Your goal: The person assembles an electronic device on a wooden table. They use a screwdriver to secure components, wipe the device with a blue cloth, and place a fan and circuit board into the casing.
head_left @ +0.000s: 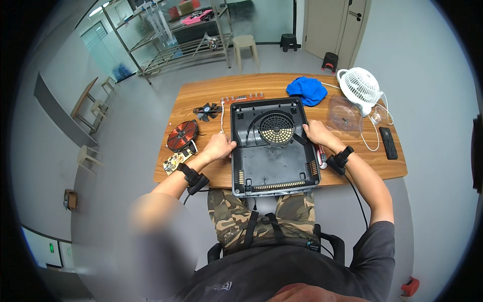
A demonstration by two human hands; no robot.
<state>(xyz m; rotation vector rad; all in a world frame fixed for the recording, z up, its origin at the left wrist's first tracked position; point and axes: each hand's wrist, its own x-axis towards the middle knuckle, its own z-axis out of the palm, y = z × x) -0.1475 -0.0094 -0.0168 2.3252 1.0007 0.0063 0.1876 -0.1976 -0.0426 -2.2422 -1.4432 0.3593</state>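
Observation:
A black plastic bottom shell (274,163), apparently from an induction cooker, lies with its inside facing up at the table's near edge. It has a round vent grille (276,128) and slotted vents along its front. My left hand (220,146) is closed on the shell's left edge, fingertips partly hidden. At the opposite edge, my right hand (317,133) grips the shell's rim. Left of the shell lie a round copper coil (182,136), a pale circuit board (177,160) and a small black fan (206,111). Behind it runs a narrow red circuit board (242,98).
On the wooden table (206,88) are a blue cloth (307,91), a white fan (360,86) with its cord, a clear plastic tray (344,116) and a long black object (388,143). A red-and-white tool (322,157) lies by the shell. Behind stand a metal rack (176,48) and stools.

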